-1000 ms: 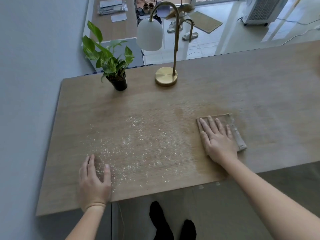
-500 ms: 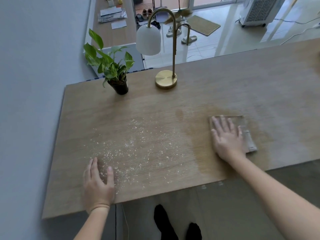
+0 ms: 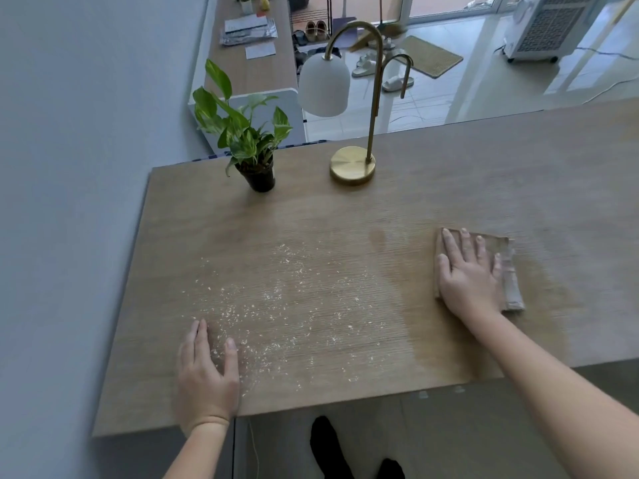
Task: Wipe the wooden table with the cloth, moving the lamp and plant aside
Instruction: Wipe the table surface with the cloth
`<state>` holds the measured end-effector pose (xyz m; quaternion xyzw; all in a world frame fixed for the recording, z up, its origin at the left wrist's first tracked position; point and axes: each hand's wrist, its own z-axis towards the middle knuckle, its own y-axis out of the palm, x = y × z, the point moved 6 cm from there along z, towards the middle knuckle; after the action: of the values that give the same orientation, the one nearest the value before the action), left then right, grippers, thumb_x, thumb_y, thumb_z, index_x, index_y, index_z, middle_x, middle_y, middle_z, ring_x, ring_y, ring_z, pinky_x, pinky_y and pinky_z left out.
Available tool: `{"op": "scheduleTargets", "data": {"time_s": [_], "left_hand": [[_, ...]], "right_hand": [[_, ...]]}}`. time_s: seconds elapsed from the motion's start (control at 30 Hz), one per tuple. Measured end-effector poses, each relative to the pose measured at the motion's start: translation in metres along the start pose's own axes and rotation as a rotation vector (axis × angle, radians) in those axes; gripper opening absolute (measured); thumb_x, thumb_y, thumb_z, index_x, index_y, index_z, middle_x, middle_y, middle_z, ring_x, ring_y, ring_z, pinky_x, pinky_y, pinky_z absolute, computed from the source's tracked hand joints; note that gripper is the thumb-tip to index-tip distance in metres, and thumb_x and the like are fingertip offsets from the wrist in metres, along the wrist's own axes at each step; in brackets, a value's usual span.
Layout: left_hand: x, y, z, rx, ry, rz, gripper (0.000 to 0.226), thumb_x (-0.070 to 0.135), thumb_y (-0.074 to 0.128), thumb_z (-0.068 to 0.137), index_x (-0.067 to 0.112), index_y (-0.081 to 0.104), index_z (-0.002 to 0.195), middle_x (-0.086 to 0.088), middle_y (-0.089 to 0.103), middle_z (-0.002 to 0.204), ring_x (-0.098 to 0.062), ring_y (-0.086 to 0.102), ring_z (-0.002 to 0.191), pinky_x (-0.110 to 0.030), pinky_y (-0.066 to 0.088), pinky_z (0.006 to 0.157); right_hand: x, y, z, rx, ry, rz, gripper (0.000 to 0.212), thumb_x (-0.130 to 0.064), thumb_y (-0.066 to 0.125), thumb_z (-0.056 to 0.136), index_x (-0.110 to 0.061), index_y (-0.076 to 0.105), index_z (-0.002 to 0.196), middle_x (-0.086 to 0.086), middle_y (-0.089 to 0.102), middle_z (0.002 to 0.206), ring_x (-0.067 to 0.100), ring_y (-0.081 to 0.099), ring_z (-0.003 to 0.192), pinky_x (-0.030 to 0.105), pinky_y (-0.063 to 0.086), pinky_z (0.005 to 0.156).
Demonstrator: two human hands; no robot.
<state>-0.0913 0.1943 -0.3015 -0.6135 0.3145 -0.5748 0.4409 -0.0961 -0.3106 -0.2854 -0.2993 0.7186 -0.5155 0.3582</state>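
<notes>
Beige and folded into a rough square, the cloth (image 3: 509,274) lies flat on the wooden table (image 3: 345,216), toward the near edge and to the right of the lamp (image 3: 352,165), well apart from its base. Its weave looks thin, with a paler doubled hem down the side farthest from the lamp. Any label on it cannot be made out. The right hand (image 3: 466,274) covers most of it, palm down, fingers straight and slightly spread, pressing it to the wood without curling round it. The wood around the cloth is darker, a damp-looking patch (image 3: 449,340) that reaches the near edge. A small dark spot (image 3: 378,236) sits between the cloth and the lamp.

Nearer than the lamp and a little to its left, pale crumbs (image 3: 283,305) are scattered over the lighter grain. The left hand (image 3: 205,371) rests flat at their near-left fringe, fingers straight and together, thumb held out, holding nothing.

The lamp stands upright by the far edge. It has a round brass base and a curved brass stem, with a white dome shade (image 3: 324,86) hanging on its left side. Just left of the lamp, apart from the base, stands a plant (image 3: 249,133) with green-and-white leaves in a small black pot (image 3: 260,176).

Beyond the lamp, a sideboard (image 3: 249,70) carries papers (image 3: 249,29) whose print is too small to read. Sandals (image 3: 397,83), a mat (image 3: 430,57) and a white appliance (image 3: 553,25) are on the tiled floor.
</notes>
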Motion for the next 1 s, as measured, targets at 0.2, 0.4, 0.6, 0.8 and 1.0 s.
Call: {"op": "scheduleTargets", "data": {"time_s": [0.2,0.4,0.6,0.8,1.0], "left_hand": [[0.0,0.001,0.0,-0.002,0.01,0.017,0.078,0.06,0.036,0.101,0.008,0.049,0.158,-0.01,0.045,0.165,-0.032,0.039,0.153,-0.056,0.035,0.125],[0.001,0.001,0.0,-0.008,-0.009,0.013,0.078,0.061,0.036,0.1,0.01,0.05,0.157,-0.007,0.044,0.166,-0.03,0.039,0.152,-0.056,0.038,0.123],[0.0,0.001,0.002,-0.008,-0.003,0.004,0.076,0.06,0.038,0.1,0.01,0.051,0.156,-0.006,0.045,0.165,-0.028,0.039,0.152,-0.055,0.04,0.121],[0.001,0.001,0.002,0.0,0.011,0.022,0.075,0.058,0.037,0.101,0.01,0.051,0.156,-0.008,0.046,0.165,-0.031,0.04,0.152,-0.057,0.041,0.121],[0.0,0.002,0.002,-0.016,0.006,0.048,0.075,0.059,0.036,0.101,0.011,0.051,0.157,-0.006,0.045,0.166,-0.029,0.039,0.153,-0.055,0.041,0.121]], "right_hand": [[-0.03,0.019,-0.071,-0.101,-0.423,-0.1,0.058,-0.062,0.01,0.106,-0.058,-0.007,0.162,-0.023,-0.011,0.172,0.008,-0.012,0.162,0.045,-0.005,0.132],[0.002,-0.015,0.019,-0.017,-0.145,-0.018,0.057,-0.061,0.012,0.106,-0.06,0.005,0.162,-0.019,0.003,0.176,0.013,0.003,0.163,0.049,0.001,0.131],[-0.097,0.007,0.038,-0.097,-0.269,-0.025,0.058,-0.057,0.01,0.109,-0.051,-0.004,0.165,-0.015,-0.012,0.175,0.016,-0.009,0.163,0.051,-0.008,0.13],[-0.052,0.0,-0.001,-0.12,-0.422,-0.1,0.057,-0.065,0.003,0.105,-0.06,-0.008,0.16,-0.025,-0.008,0.173,0.007,-0.008,0.162,0.044,-0.006,0.131],[-0.091,-0.003,0.071,-0.064,-0.084,0.006,0.06,-0.055,0.008,0.109,-0.046,-0.005,0.167,-0.01,-0.012,0.176,0.02,-0.01,0.163,0.054,-0.007,0.13]]}}
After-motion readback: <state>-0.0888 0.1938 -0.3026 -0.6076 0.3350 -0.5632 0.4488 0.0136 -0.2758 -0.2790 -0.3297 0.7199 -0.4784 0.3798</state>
